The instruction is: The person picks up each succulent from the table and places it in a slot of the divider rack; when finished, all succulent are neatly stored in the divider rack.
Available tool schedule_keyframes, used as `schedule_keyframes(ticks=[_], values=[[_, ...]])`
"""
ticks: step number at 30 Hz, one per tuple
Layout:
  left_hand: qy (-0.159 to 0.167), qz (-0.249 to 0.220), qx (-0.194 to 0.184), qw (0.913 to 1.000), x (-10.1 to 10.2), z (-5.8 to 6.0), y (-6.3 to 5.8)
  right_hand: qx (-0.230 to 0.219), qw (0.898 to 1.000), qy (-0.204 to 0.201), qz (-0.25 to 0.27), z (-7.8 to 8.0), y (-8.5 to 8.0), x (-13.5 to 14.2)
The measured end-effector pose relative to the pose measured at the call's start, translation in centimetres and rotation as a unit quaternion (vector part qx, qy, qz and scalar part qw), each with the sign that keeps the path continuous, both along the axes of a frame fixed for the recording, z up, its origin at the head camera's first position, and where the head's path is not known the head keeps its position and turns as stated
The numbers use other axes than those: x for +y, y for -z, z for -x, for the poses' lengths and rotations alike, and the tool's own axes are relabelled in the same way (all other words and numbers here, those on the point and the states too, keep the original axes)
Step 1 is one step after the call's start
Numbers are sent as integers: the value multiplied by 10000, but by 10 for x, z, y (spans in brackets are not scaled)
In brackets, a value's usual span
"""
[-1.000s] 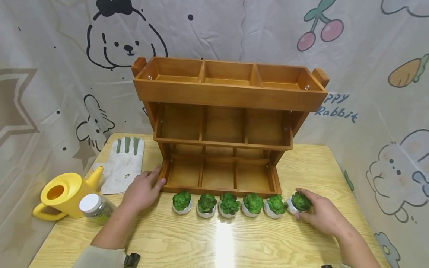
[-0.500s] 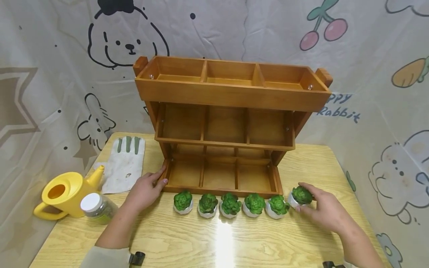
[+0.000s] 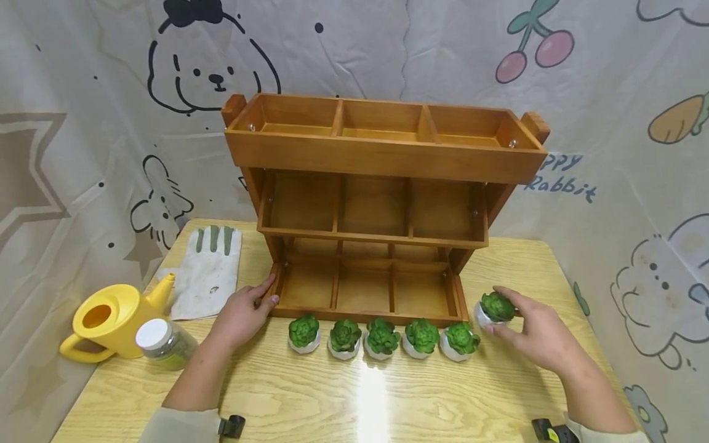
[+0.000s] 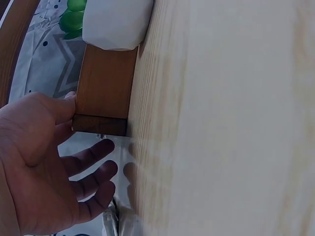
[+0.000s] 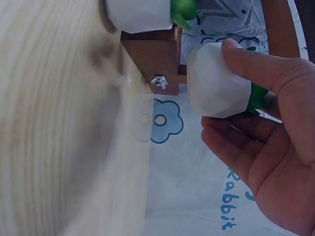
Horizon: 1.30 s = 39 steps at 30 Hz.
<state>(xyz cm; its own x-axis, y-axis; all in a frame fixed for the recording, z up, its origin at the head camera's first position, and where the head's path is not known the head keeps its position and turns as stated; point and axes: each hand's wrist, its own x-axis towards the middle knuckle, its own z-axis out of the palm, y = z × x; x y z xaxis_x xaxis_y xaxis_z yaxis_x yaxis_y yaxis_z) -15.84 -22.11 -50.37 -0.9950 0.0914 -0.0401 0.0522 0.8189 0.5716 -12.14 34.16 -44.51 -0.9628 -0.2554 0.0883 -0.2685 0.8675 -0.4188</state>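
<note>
My right hand [image 3: 540, 335] grips a small potted succulent [image 3: 496, 307] by its white faceted pot, thumb on one side and fingers on the other. In the right wrist view that pot [image 5: 216, 81] is raised off the table. At the left front corner of a three-tier wooden plant stand [image 3: 388, 157], my left hand [image 3: 244, 317] holds the lowest tier between thumb and forefinger; its other fingers hang loosely curled, as the left wrist view shows. Several more potted succulents [image 3: 381, 338] stand in a row along the stand's front. Each tier has three compartments with nothing in them.
On the left are a yellow watering can [image 3: 113, 317], a clear jar with a white lid [image 3: 166, 344] and white gloves [image 3: 207, 277] with green fingers. A printed curtain [image 3: 354, 49] hangs behind the wooden table [image 3: 310, 406].
The right hand has lifted the succulent off the table and moved it slightly up and away from the row. The left hand keeps its hold on the stand's corner.
</note>
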Motion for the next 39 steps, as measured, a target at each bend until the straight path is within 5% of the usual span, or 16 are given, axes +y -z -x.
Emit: schedule_keyframes(ticks=[15,39], values=[[-8,81,-15,10000,2,-1,-3,-6,9996,-262,123,15,-10,-24],[-37,48,-106,9999,2,1,-2,-24,9956,-878,319,41,4,-76]])
